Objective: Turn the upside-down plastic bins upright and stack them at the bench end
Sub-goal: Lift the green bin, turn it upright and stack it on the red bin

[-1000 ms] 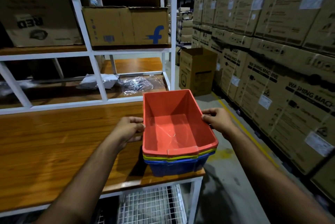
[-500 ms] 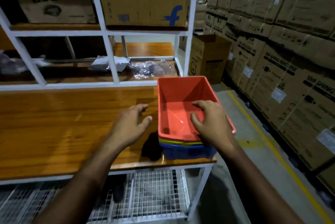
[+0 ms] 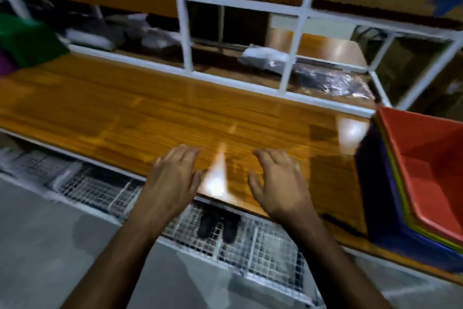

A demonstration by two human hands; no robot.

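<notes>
Both hands off bins now: left hand (image 3: 172,178) and right hand (image 3: 278,183) hang over bench (image 3: 125,113), fingers loose, holding nothing. Red bin (image 3: 431,166) tops stack at right bench end. View swung left; green bin (image 3: 27,40) waits far left, likely next.

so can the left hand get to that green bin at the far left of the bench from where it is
Probably yes, with a long reach or a step. The left hand is open, holds nothing, and only bare bench top lies between it and the green bin, which is blurred and cut by the frame edge.
</notes>
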